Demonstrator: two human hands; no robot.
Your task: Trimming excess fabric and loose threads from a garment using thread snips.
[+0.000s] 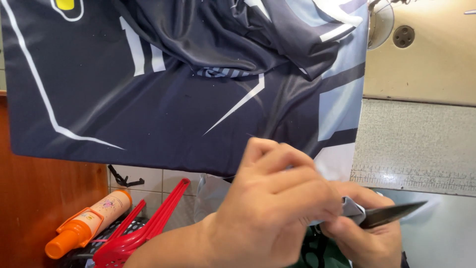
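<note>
A dark navy jersey (163, 99) with white and pale blue stripes lies spread across the sewing table and hangs over its near edge. My left hand (277, 203) is curled in front of it, fingers pinching a small grey-white fold of the jersey's edge (351, 204). My right hand (369, 238) sits just below and behind it, gripping a dark pair of thread snips (391, 213) whose blade points right. The snip blade lies right against the pinched fold. Most of the right hand's fingers are hidden by the left hand.
A beige sewing machine (426, 59) stands at the top right, on a speckled table (411, 144) with a printed ruler strip. Lower left, an orange bottle (89, 223) and red plastic swatters (144, 231) rest in a black basket beside a wooden panel (39, 198).
</note>
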